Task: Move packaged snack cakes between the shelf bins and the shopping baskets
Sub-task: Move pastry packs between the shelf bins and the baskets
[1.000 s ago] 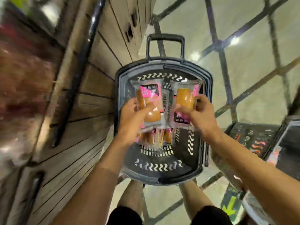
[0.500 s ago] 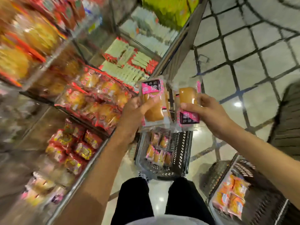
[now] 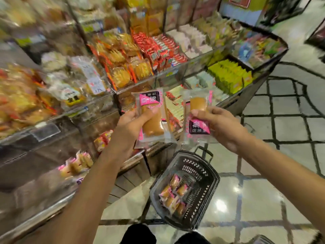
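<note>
Down on the floor, more cakes in the black basket (image 3: pixel 184 189); higher, left hand (image 3: pixel 129 125) gripping one snack cake (image 3: pixel 152 117) and right hand (image 3: pixel 219 124) pinching another (image 3: pixel 197 117), both raised before the shelf bins (image 3: pixel 158 78): probably light, soft, crushable, slick-wrapped, best held by pack edges.

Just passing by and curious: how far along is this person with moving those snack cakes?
Partway, it seems. Each hand has a grip on one packet: the left hand holds a snack cake, the right hand holds another, both raised in front of the shelf bins. Several cakes lie in the black basket on the floor. Left: setting these two down; which way they are headed I cannot tell.
</note>
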